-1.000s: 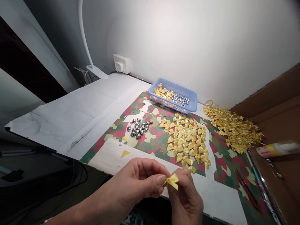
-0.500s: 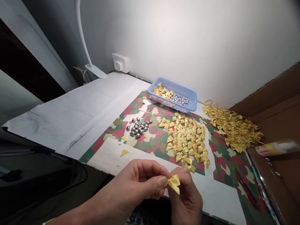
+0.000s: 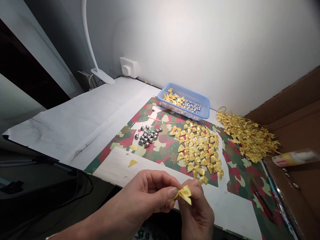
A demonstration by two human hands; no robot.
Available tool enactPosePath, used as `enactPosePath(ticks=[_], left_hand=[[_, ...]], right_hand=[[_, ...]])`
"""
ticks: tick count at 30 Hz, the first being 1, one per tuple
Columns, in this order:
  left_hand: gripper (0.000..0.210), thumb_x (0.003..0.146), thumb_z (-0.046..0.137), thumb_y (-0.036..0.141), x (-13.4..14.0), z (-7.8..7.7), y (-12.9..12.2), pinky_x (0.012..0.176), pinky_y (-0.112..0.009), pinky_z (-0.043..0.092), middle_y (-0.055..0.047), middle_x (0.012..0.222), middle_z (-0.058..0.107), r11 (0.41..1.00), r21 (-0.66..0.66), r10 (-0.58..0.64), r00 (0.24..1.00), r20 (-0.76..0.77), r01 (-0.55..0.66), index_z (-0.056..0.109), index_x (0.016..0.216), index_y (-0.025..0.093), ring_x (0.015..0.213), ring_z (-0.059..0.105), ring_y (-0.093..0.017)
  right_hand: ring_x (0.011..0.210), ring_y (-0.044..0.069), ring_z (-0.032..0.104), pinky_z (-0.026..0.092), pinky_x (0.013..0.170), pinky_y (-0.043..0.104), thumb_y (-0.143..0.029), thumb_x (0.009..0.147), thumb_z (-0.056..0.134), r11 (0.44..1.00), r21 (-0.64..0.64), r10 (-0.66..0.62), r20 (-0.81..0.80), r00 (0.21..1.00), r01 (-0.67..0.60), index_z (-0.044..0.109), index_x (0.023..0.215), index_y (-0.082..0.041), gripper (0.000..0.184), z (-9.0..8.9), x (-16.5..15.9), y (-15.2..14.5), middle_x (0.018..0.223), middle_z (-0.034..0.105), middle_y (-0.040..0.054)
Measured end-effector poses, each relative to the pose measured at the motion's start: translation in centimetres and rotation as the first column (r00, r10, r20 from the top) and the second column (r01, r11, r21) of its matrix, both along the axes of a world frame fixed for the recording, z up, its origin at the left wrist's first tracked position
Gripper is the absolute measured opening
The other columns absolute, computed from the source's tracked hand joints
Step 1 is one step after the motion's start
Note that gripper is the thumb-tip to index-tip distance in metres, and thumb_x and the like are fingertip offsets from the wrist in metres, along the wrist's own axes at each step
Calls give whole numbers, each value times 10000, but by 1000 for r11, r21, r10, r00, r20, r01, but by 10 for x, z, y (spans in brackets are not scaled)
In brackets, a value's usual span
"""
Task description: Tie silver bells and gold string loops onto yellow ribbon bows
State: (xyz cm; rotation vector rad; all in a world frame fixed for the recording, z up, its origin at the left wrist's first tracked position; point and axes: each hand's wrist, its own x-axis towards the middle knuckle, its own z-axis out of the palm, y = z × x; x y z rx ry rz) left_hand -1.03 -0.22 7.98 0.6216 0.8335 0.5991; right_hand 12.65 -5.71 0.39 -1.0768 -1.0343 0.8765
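A small yellow ribbon bow (image 3: pixel 185 193) is held between my two hands near the table's front edge. Thumb and fingertips of my left hand (image 3: pixel 152 193) pinch its left side, where a thin yellow cord shows below the thumb. Behind and to the right, my right hand (image 3: pixel 198 206) is closed with curled fingers against the bow; its fingertips are partly hidden. Beyond the hands, many yellow bows (image 3: pixel 200 148) lie in rough rows on a camouflage-patterned sheet (image 3: pixel 165 156). To their left sits a loose group of silver bells (image 3: pixel 147 136).
A blue basket (image 3: pixel 185 90) with bows and silver bells stands against the wall. At the right are a heap of yellow corded bows (image 3: pixel 247 135), a bottle (image 3: pixel 295 157) and red-handled tweezers (image 3: pixel 262 201). A white lamp (image 3: pixel 100 74) is at the back left.
Both hands keep hold of the bow. My right hand and the bow have shifted very slightly; the things on the table stay where they were.
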Motion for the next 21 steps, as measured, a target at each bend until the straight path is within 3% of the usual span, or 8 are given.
enactPosePath(ticks=[21], left_hand=[[217, 806, 880, 383, -1, -4, 2, 630, -147, 413, 13, 691, 636, 999, 48, 4, 1000, 9, -5, 828, 858, 180, 655, 493, -80]], right_hand=[[799, 144, 441, 362, 745, 252, -204, 1027, 592, 1000, -11, -22, 9, 1000, 22, 665, 885, -269, 173, 2, -3, 0, 835, 474, -31]])
